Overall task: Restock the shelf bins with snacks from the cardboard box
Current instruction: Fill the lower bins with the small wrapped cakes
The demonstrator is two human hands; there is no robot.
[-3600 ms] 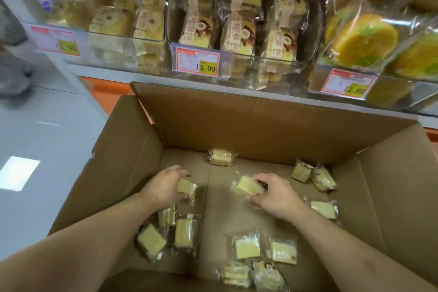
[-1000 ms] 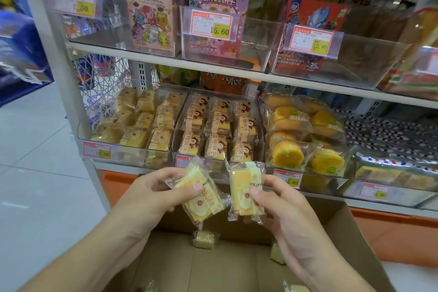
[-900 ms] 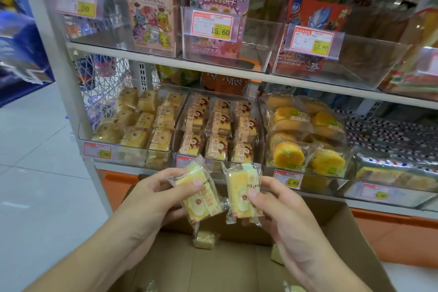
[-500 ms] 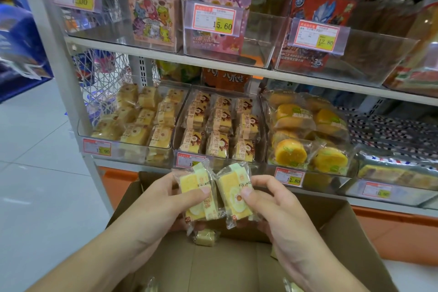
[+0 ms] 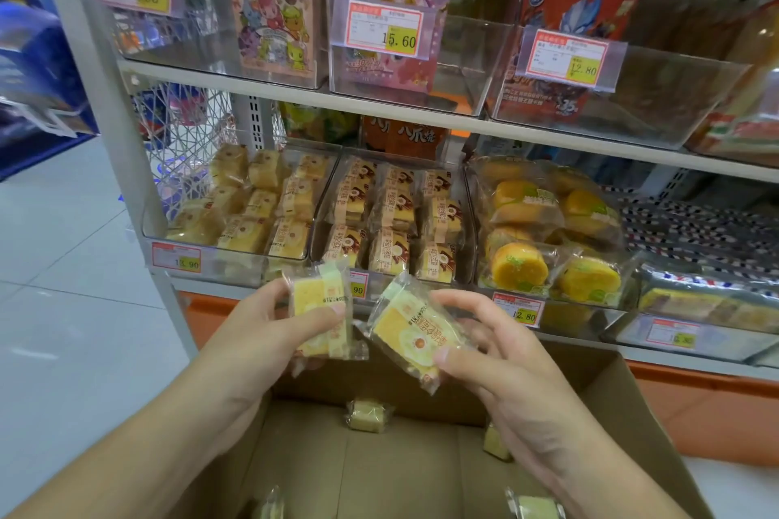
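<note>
My left hand (image 5: 257, 333) pinches a wrapped yellow cake (image 5: 322, 318), held upright in front of the lower shelf. My right hand (image 5: 501, 354) pinches a second wrapped yellow cake (image 5: 411, 333), tilted to the left, beside the first. Both are above the open cardboard box (image 5: 611, 388), where a few more wrapped cakes (image 5: 367, 415) lie on the bottom. Just behind the hands, the left clear shelf bin (image 5: 168, 230) holds several similar yellow cakes.
The middle bin (image 5: 390, 223) holds brown-labelled cakes and the right bin (image 5: 548, 232) round orange cakes. The upper shelf carries clear bins with biscuit boxes (image 5: 269, 0) and price tags. A grey shelf upright (image 5: 105, 97) stands at left, with tiled floor beyond.
Both hands took a cake each from the box and lifted them to the shelf. In the last half second the two cakes moved apart and the right one tilted.
</note>
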